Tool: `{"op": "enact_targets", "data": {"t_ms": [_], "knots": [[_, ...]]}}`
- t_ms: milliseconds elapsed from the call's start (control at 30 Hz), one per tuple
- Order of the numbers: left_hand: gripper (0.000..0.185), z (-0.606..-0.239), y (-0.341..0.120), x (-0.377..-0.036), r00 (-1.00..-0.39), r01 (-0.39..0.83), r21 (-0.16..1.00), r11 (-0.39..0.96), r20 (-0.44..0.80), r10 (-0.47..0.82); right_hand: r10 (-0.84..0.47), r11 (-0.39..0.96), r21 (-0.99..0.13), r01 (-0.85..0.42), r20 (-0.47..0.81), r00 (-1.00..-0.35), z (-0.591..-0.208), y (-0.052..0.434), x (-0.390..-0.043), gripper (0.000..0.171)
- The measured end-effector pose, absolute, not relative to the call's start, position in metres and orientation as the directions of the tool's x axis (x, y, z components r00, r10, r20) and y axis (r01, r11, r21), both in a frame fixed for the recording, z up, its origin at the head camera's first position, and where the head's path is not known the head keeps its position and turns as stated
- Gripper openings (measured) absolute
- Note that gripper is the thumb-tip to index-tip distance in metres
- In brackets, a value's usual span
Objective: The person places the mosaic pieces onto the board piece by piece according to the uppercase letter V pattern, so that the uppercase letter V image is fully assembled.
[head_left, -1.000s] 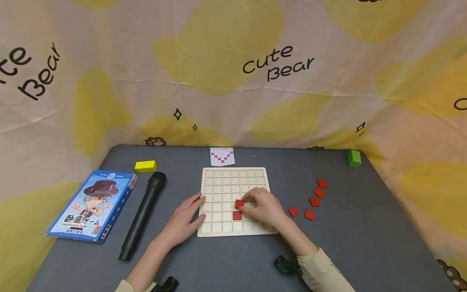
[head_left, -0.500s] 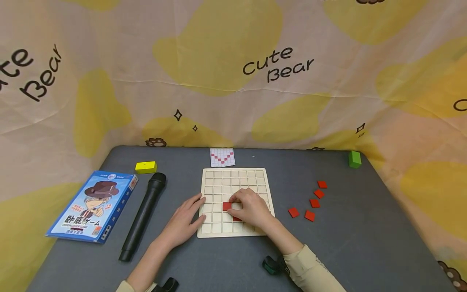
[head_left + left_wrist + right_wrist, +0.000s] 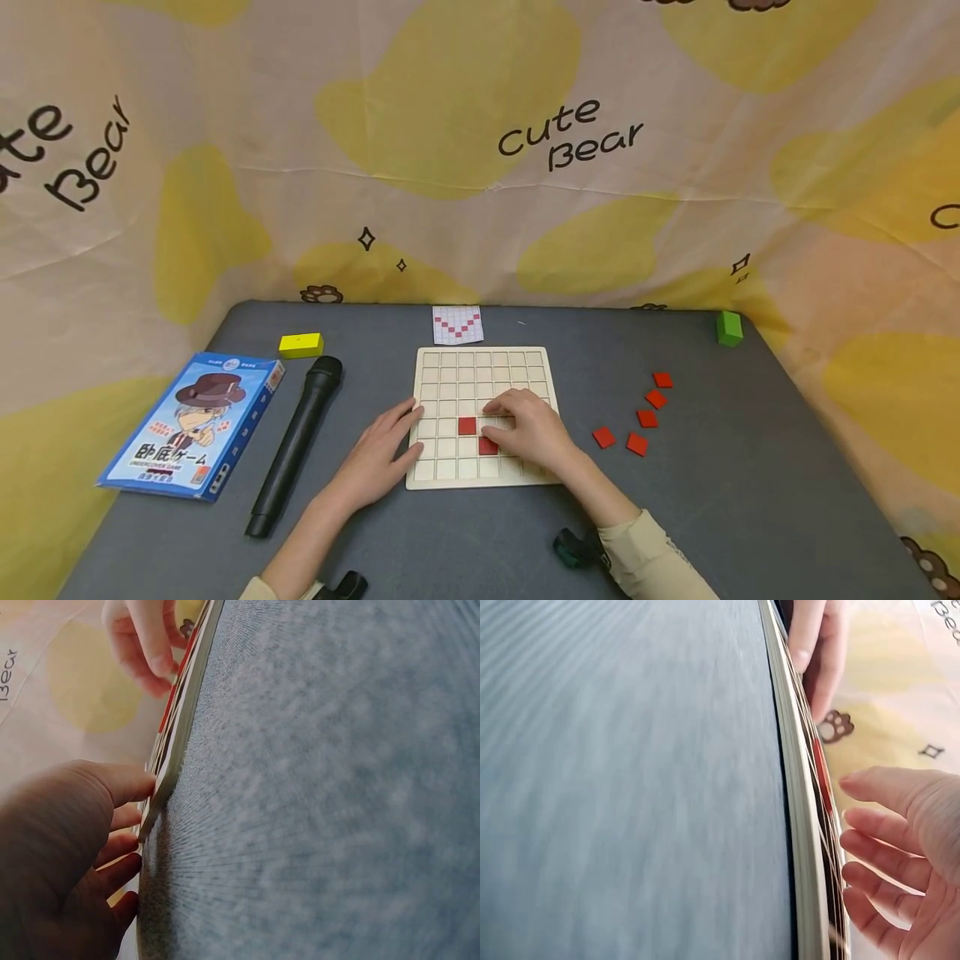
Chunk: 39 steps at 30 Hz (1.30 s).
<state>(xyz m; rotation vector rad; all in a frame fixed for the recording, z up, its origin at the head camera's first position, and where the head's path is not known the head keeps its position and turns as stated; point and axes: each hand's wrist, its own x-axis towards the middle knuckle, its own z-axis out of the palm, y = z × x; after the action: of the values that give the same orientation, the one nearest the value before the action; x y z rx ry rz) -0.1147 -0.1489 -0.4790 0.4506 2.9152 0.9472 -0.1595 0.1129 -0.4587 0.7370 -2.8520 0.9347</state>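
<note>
A pale gridded board (image 3: 447, 475) lies mid-table with two red square tiles set in its cells, one red tile (image 3: 467, 426) and a second red tile (image 3: 488, 447) diagonally nearer and to the right. My left hand (image 3: 381, 454) rests at the board's left edge, its thumb and fingertips on the rim, as the left wrist view also shows. Over the board's right half is my right hand (image 3: 532, 429), thumb and fingers apart with nothing between them. Its thumb partly overlaps the nearer tile. In the right wrist view the right hand (image 3: 911, 847) stays just above the board.
Several loose red tiles (image 3: 647, 418) lie right of the board. Behind it is a pattern card (image 3: 458, 325) with a V of red squares. A black microphone (image 3: 296, 450), a blue game box (image 3: 191, 425) and a yellow block (image 3: 301, 346) are left; a green block (image 3: 729, 328) stands back right.
My right hand carried a red tile leftward into a cell up and left of the other tile, let go of it, and drew back slightly right. My left hand stayed put.
</note>
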Motion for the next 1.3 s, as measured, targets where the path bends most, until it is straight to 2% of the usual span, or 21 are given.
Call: {"op": "enact_targets", "data": {"t_ms": [333,933,1300], "knots": [[0.055,-0.478,-0.149,-0.112,-0.956,0.270,0.574,0.773,0.063,0.287,-0.342,0.701,-0.591,-0.399,0.211,-0.915,-0.460,0.164,-0.160,0.019],[0.053,-0.479,-0.146,-0.111,-0.955,0.282,0.556,0.782,0.082,0.286,-0.307,0.802,-0.453,-0.390,0.248,-0.919,-0.459,0.257,-0.137,0.022],[0.054,-0.480,-0.146,-0.112,-0.955,0.275,0.570,0.774,0.072,0.287,-0.367,0.788,-0.434,-0.436,0.237,-0.900,-0.459,0.273,-0.132,0.026]]}}
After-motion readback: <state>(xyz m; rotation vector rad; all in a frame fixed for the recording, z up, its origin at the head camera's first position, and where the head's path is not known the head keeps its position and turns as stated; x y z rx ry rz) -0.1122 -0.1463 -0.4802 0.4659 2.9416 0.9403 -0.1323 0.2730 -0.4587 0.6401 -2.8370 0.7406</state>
